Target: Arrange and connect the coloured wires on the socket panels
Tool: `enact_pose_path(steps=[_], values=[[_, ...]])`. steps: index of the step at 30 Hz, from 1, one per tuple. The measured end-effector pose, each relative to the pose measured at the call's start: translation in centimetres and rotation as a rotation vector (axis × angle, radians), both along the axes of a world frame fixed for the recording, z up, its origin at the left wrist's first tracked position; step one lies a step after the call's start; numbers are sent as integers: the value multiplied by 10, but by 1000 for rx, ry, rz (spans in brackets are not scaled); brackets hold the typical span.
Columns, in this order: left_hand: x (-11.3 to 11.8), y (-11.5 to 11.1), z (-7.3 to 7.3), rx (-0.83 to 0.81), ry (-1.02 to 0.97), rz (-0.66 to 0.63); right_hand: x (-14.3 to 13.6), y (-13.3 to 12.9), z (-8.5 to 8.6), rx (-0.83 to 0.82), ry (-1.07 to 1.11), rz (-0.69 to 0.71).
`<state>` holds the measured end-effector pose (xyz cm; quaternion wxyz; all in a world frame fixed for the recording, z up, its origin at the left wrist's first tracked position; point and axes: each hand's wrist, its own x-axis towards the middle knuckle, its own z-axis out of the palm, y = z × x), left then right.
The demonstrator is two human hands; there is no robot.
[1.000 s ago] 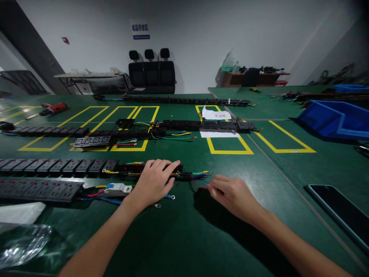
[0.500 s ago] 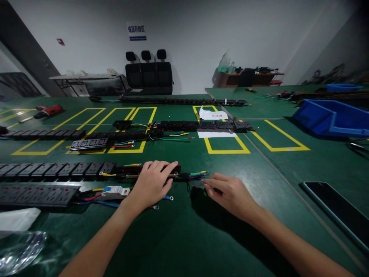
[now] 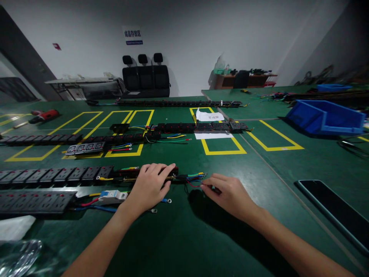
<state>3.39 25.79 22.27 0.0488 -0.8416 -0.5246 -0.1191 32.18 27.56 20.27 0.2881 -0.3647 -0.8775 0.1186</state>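
Note:
My left hand (image 3: 152, 184) lies over a dark narrow module (image 3: 174, 171) at the end of a black socket strip (image 3: 60, 175), its fingers across the top and its thumb on the near side, gripping it. Much of the module is hidden under the palm. From its right end comes a bundle of coloured wires (image 3: 193, 177) with ring terminals. Among these, a thin red wire (image 3: 195, 185) runs into the pinched fingertips of my right hand (image 3: 226, 191). Nearer me, a second socket strip (image 3: 37, 202) has a white-and-blue circuit breaker (image 3: 113, 197) wired to its end.
More socket strips (image 3: 178, 103) lie farther back on the green table (image 3: 178, 246), which bears yellow tape outlines. At the right are a blue bin (image 3: 325, 117) and a phone (image 3: 334, 207). A red power drill (image 3: 44, 115) lies far left; clear plastic (image 3: 20, 257) is near left.
The view has shifted slightly, so most things sit a little to the left. Both hands keep their places on the module and the red wire.

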Motion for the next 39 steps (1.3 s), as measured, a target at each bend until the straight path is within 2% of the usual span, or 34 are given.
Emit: enact_pose_path(steps=[10,17,39], values=[[1,-1,1,9,5,-4,0,-4,8,-83,18,49],[0,-1,0,13,6,-4,-1,-3,3,-42,3,29],[0,-1,1,22,4,-8,-2,-3,3,3,-56,34]])
